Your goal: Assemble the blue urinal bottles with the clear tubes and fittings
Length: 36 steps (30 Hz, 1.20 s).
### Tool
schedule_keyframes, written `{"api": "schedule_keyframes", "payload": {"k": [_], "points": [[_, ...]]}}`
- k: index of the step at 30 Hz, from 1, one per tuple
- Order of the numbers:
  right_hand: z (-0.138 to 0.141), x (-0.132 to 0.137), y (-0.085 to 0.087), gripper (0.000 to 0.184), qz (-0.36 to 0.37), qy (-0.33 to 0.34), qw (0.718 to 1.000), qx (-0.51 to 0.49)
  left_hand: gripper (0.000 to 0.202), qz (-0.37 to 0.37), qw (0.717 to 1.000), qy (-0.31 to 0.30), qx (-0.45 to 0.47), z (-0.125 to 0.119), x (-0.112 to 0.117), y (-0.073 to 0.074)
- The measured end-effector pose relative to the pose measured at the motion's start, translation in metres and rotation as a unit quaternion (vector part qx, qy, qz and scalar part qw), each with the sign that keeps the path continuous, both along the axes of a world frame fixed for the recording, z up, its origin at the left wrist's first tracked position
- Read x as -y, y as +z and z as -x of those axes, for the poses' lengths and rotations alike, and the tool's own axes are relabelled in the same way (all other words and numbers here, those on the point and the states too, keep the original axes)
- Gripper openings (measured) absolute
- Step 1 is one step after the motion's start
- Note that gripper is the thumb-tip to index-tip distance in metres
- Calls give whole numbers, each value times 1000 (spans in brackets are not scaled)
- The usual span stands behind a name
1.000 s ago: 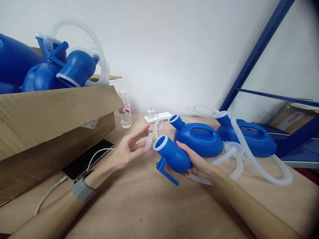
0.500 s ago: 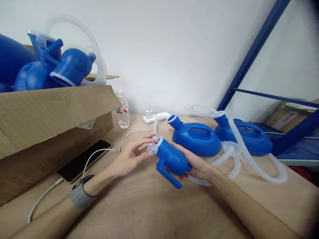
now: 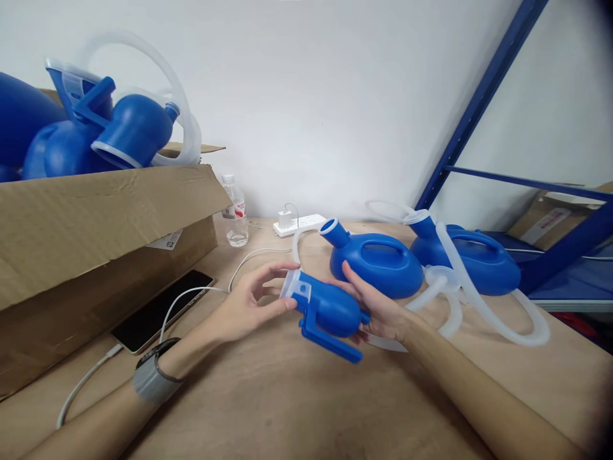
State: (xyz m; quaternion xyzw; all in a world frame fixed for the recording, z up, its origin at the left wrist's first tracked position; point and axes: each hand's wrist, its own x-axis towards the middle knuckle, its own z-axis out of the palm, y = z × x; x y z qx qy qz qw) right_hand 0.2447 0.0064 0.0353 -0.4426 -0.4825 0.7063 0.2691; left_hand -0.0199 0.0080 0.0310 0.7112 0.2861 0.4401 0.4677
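Both hands hold a blue plastic urinal cup (image 3: 335, 309) above the table; its blue handle (image 3: 330, 344) points down and to the right. My left hand (image 3: 253, 300) pinches the translucent cap (image 3: 290, 285) at the cup's mouth, thumb below and fingers above. The cap lies against the rim, and its clip tab sits along the cup's side. My right hand (image 3: 380, 306) wraps the cup's far side and narrow spout end, partly hidden behind it. Beyond it stand a blue urinal bottle (image 3: 378, 265) with an uncovered mouth and a second blue urinal bottle (image 3: 472, 262).
Translucent hoses (image 3: 507, 332) and a round lid (image 3: 441, 278) lie around the bottles. A cardboard box (image 3: 105, 223) full of blue urinal parts stands left. Near it are a phone (image 3: 163, 310), a water bottle (image 3: 234, 214) and a power strip (image 3: 301, 225). A blue shelf frame (image 3: 479, 108) rises right.
My left hand has brought the cap over the cup's mouth, which showed uncovered before. The cup has turned slightly in my right hand, its handle swinging right.
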Motion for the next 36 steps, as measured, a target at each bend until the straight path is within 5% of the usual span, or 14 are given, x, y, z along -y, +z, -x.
{"api": "schedule_keyframes", "payload": {"k": [3,7,13,16,20,27,30,36], "points": [[2,-3,-2,71,-124,-37,991,-39,47,56,993,87,50,-1,-9,-1],[7,-7,-16,99,-278,-22,960,-24,51,140,974,169,53,-6,-11,-1],[9,-3,-25,90,-221,66,967,-105,48,232,955,172,71,-18,-3,-2],[9,1,-24,111,-259,94,958,-82,51,248,933,230,127,-18,-6,-3],[22,6,-27,128,-294,24,955,41,54,257,908,288,163,-15,-11,-5],[18,-4,-29,77,-314,-113,943,17,55,135,961,233,65,-15,-2,1],[9,-7,-30,74,-275,-126,953,-26,60,79,979,183,51,-14,2,1],[18,2,-25,83,-239,-160,957,25,70,100,987,90,93,-13,2,-10]]}}
